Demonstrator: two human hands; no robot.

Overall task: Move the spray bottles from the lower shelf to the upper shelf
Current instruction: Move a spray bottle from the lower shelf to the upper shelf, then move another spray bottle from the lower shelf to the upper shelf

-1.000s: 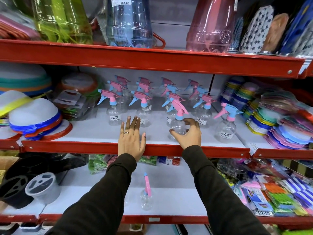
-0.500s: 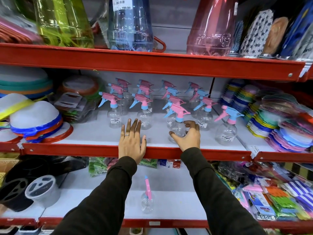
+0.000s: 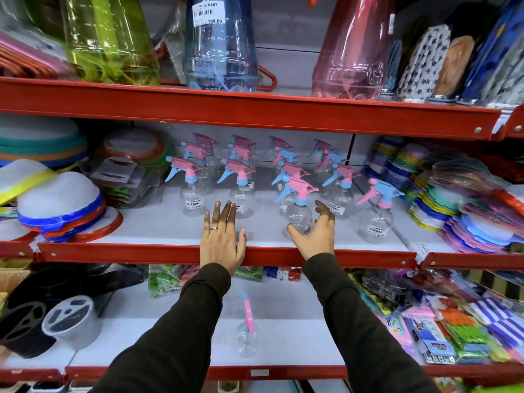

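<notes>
Hands reach onto the upper shelf (image 3: 170, 249). Left hand (image 3: 221, 245) lies flat, grip empty. Right hand (image 3: 314, 236) cups loosely around a standing bottle (image 3: 297, 211), fingers spread, seemingly releasing it. One last bottle (image 3: 247, 336) stands on the lower shelf (image 3: 297, 350); fetching it likely comes next.

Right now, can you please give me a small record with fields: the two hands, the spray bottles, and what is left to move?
left hand: left hand lies flat, fingers spread, on the front of the red-edged upper shelf, holding nothing
right hand: right hand is open, fingers curled around but loose from the clear spray bottle with pink and blue trigger
upper shelf: many similar bottles standing upright in rows
lower shelf: one clear spray bottle with a pink head stands alone on the lower shelf
left to move: that one bottle
</notes>
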